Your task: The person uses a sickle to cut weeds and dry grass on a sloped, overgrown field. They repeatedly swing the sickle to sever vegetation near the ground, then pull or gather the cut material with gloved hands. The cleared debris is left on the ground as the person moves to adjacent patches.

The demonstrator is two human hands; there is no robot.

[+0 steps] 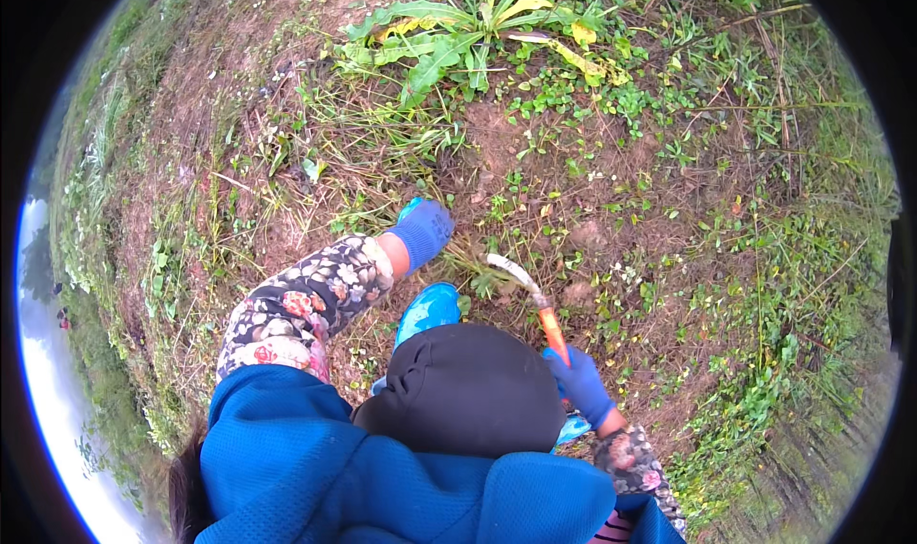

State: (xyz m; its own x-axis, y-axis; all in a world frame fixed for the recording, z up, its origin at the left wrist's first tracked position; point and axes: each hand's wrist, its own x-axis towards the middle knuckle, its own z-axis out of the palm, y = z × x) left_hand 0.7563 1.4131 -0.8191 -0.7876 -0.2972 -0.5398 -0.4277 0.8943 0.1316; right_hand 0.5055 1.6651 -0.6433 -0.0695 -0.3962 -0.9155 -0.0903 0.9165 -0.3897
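My right hand (pixel 584 385), in a blue knit glove, grips the orange handle of a small sickle (pixel 551 333). Its pale curved blade (pixel 514 270) points up and to the left, just above the weedy soil. A tuft of thin grass (pixel 469 257) lies between the blade's tip and my left hand (pixel 424 230). That hand, gloved in the same blue, is low over the ground with its back towards me. Its fingers are mostly hidden, so whether they hold any stems does not show.
A large leafy weed (pixel 483 28) with some yellowed leaves grows ahead. Cut or dry grass (pixel 301 193) lies on the reddish soil to the left. My blue boot (pixel 430 311) stands close behind my left hand, beside my dark-clad knee (pixel 466 393). Taller plants line the right.
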